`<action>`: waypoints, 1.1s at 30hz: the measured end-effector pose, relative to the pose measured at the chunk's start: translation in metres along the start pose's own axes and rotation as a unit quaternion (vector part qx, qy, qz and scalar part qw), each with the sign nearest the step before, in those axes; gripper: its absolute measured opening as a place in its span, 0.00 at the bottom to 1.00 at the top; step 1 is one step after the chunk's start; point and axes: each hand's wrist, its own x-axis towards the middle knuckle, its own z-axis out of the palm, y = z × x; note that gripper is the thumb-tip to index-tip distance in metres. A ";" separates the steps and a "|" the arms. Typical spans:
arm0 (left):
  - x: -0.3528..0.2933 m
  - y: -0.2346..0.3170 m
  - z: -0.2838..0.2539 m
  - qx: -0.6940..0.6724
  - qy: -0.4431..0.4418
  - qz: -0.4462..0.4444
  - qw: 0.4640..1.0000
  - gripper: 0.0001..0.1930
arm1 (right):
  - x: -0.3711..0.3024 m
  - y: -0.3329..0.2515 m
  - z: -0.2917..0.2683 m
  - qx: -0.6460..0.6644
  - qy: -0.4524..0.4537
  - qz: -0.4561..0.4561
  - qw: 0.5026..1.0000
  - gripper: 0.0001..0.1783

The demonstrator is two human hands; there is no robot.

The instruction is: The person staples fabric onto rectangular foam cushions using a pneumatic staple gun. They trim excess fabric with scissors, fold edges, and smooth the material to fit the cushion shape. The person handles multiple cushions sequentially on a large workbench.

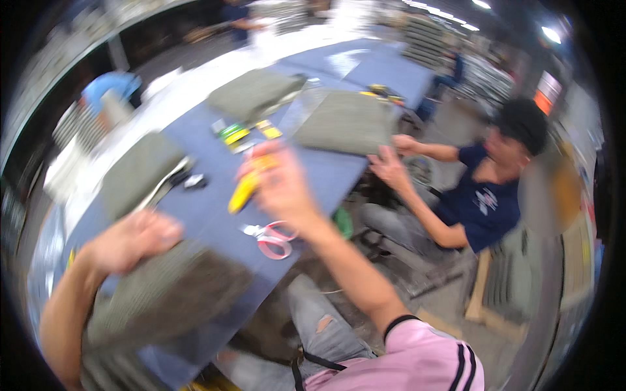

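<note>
Pink sleeve [427, 348], yellow tool [242, 193] over blue tabletop [218, 229], ceiling lights [551, 34]

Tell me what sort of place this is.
Probably a textile workshop or factory floor: grey-green fabric-like bundles and scissors lie on a long blue table, and a tall stack of similarly coloured material stands in the background.

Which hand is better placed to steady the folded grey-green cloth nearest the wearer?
Probably the left. The left hand is right by that folded cloth, with no tool visible in it; blur hides whether they touch. The right hand is farther off and holds a yellow tool.
</note>
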 end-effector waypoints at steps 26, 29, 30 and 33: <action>0.012 0.017 0.021 -0.089 -0.031 -0.004 0.996 0.23 | -0.010 -0.214 0.004 0.060 -0.008 -0.225 0.972 0.23; 0.017 0.011 0.024 -0.111 0.015 -0.006 0.994 0.23 | -0.005 -0.163 0.041 -0.111 -0.043 -0.218 0.969 0.23; 0.014 0.009 0.023 -0.115 0.023 -0.011 0.993 0.23 | 0.001 -0.165 0.037 -0.102 -0.034 -0.220 0.970 0.23; 0.009 0.015 0.017 -0.102 -0.015 0.000 0.995 0.22 | 0.016 -0.235 -0.011 -0.001 -0.011 -0.257 0.966 0.23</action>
